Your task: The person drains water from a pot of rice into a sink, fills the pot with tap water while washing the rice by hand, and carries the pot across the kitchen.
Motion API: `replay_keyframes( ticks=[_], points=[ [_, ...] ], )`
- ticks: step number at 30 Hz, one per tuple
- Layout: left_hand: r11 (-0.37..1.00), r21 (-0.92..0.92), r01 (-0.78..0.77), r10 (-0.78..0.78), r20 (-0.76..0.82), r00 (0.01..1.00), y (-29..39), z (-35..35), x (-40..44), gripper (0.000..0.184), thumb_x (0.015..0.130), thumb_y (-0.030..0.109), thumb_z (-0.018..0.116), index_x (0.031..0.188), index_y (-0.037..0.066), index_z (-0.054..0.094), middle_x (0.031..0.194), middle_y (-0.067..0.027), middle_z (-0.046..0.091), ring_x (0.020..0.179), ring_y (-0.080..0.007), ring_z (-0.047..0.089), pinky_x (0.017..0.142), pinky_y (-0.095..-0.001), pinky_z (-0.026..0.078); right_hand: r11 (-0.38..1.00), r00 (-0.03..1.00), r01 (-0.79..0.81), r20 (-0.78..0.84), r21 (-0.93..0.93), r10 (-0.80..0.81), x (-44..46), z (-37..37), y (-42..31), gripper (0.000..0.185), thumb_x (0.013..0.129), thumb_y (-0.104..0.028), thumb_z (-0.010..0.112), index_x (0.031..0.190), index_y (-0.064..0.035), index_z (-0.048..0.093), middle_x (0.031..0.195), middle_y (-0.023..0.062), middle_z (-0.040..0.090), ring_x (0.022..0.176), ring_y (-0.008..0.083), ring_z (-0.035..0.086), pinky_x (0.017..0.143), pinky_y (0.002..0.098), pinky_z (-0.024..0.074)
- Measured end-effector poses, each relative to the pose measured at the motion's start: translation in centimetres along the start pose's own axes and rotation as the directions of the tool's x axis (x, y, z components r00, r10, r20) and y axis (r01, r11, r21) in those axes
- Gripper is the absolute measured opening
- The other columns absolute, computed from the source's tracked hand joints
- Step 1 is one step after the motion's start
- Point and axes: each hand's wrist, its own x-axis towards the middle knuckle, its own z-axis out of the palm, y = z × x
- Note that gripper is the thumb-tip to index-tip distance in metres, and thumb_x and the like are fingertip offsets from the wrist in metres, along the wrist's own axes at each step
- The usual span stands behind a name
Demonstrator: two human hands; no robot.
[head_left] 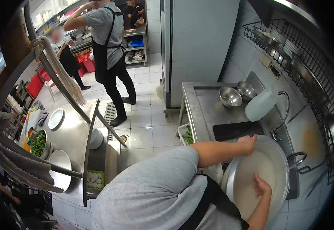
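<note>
A large metal pot [286,180] stands tilted at the sink, with cloudy whitish contents [264,161] inside. My left hand [246,145] is at the pot's upper rim, its fingers closed over the edge. Inside the pot, low over the pale contents, is my right hand [263,187] with its fingers apart and nothing visible in it. Just beyond the rim, a curved tap [298,154] hangs over the pot's far side.
Metal bowls [230,97] and a translucent jug [259,105] stand on the steel counter [201,109] beside a dark sink basin [236,131]. A wire rack [289,50] holds dishes above. Behind me are a steel table [77,126] and a person in an apron [107,50].
</note>
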Motion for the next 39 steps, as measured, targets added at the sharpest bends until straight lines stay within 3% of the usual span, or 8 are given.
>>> replay_keyframes(
  ticks=[2,12,17,26,29,32,35,39],
  points=[
    [1.0,0.016,-0.003,0.003,0.008,1.0,-0.1,0.1,0.1,0.081,0.073,0.015,0.059,0.141,0.01,0.015,0.122,-0.022,0.046,0.106,-0.0341,0.053,0.085,-0.0404,0.046,1.0,0.999,0.0,0.038,0.0,0.0,-0.7,0.1,-0.4,0.105,0.069,-0.083,0.035,0.142,-0.0092,0.017,0.138,0.0294,0.024,0.104,0.0467,0.043,0.085,0.0721,0.0248],
    [1.0,0.023,-0.008,0.008,-0.01,1.0,-0.4,0.6,0.7,0.078,0.073,0.015,0.056,0.141,0.011,0.017,0.118,-0.0236,0.049,0.104,-0.0359,0.054,0.085,-0.042,0.046,1.0,1.0,-0.013,-0.028,-0.016,0.013,-1.4,0.4,-1.3,0.107,0.066,-0.084,0.037,0.141,-0.0087,0.02,0.125,0.0277,0.033,0.11,0.0494,0.038,0.087,0.0718,0.0244],
    [0.999,-0.037,0.007,-0.008,-0.032,0.999,-0.6,0.9,0.9,0.089,0.063,0.004,0.063,0.14,0.008,0.019,0.118,-0.0213,0.05,0.107,-0.0335,0.053,0.086,-0.0384,0.046,0.999,0.999,-0.029,-0.046,-0.028,0.027,-1.9,1.0,-1.8,0.105,0.067,-0.083,0.037,0.141,-0.0091,0.021,0.126,0.0263,0.033,0.104,0.0468,0.042,0.087,0.0714,0.0255],
    [0.999,-0.047,0.009,-0.011,-0.039,0.999,-0.1,-0.2,-0.3,0.077,0.068,0.006,0.057,0.137,0.002,0.023,0.109,-0.0234,0.056,0.102,-0.0345,0.056,0.085,-0.0405,0.046,1.0,1.0,0.003,0.021,-0.021,-0.003,-1.6,0.2,-1.2,0.104,0.069,-0.08,0.04,0.142,-0.0101,0.014,0.14,0.0276,0.018,0.113,0.0494,0.035,0.086,0.0722,0.025],
    [0.997,-0.052,0.058,-0.061,-0.057,0.996,-0.3,0.5,0.6,0.068,0.07,0.006,0.055,0.132,-0.004,0.03,0.104,-0.0239,0.059,0.099,-0.0341,0.058,0.083,-0.0413,0.047,0.992,0.998,-0.016,-0.06,-0.124,0.009,0.1,-0.3,-0.3,0.102,0.064,-0.085,0.038,0.133,-0.0099,0.036,0.107,0.0274,0.049,0.09,0.0474,0.053,0.07,0.0607,0.0459],
    [0.996,-0.047,0.079,-0.081,-0.042,0.996,-0.3,-0.1,0.4,0.059,0.07,0.007,0.055,0.124,-0.007,0.036,0.102,-0.0236,0.06,0.097,-0.0342,0.059,0.082,-0.0412,0.048,0.993,0.991,0.026,-0.127,-0.113,-0.04,-0.4,0.2,-0.5,0.101,0.063,-0.085,0.038,0.129,-0.0086,0.041,0.093,0.0241,0.053,0.08,0.0445,0.056,0.065,0.0585,0.0477],
    [0.996,-0.049,0.073,-0.076,-0.056,0.996,-0.1,0.1,0.5,0.053,0.07,0.007,0.055,0.119,-0.007,0.041,0.1,-0.0231,0.061,0.095,-0.0345,0.06,0.081,-0.0413,0.049,0.995,0.994,-0.002,-0.107,-0.102,-0.009,0.2,-0.2,0.0,0.102,0.063,-0.086,0.038,0.129,-0.008,0.041,0.093,0.0239,0.053,0.08,0.0433,0.056,0.064,0.0576,0.0479],
    [0.996,-0.065,0.064,-0.069,-0.067,0.995,-0.5,0.5,1.0,0.053,0.07,0.011,0.057,0.117,-0.006,0.041,0.097,-0.0236,0.061,0.094,-0.0352,0.06,0.079,-0.0422,0.048,0.998,0.999,-0.025,-0.044,-0.054,0.023,-0.8,-0.2,-0.9,0.103,0.069,-0.08,0.041,0.138,-0.0048,0.027,0.112,0.0277,0.042,0.096,0.0456,0.047,0.079,0.0701,0.0349]
  ],
)
